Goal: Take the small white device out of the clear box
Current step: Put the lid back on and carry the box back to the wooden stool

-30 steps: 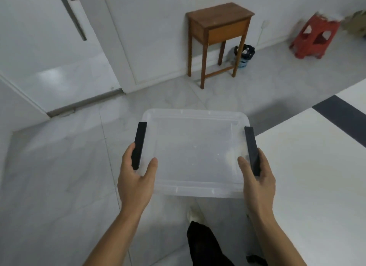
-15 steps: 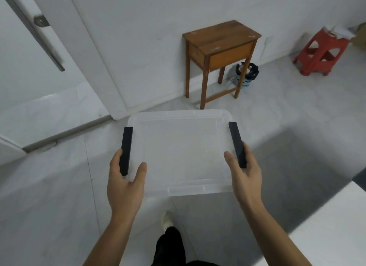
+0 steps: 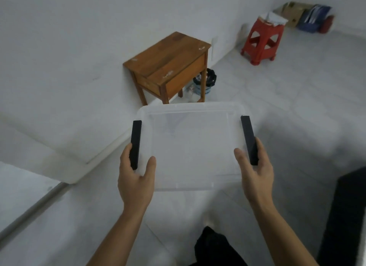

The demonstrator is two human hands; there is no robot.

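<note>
A clear plastic box (image 3: 194,147) with a lid and two black side latches is held level in front of me, above the floor. My left hand (image 3: 136,178) grips its left edge at the black latch (image 3: 135,145). On the other side, my right hand (image 3: 255,174) grips the edge at the black latch (image 3: 249,140). The lid looks shut. I cannot make out the small white device through the cloudy plastic.
A brown wooden side table (image 3: 170,67) stands against the white wall ahead, with a small bin (image 3: 206,83) under it. A red plastic stool (image 3: 263,40) is at the far right. A dark edge (image 3: 344,216) rises at lower right. Pale tiled floor spreads around.
The view has swung to the right while I carry the box: the doorway and white tabletop have left the frame, and the wooden table and red stool sit closer. Both hands keep their grip.
</note>
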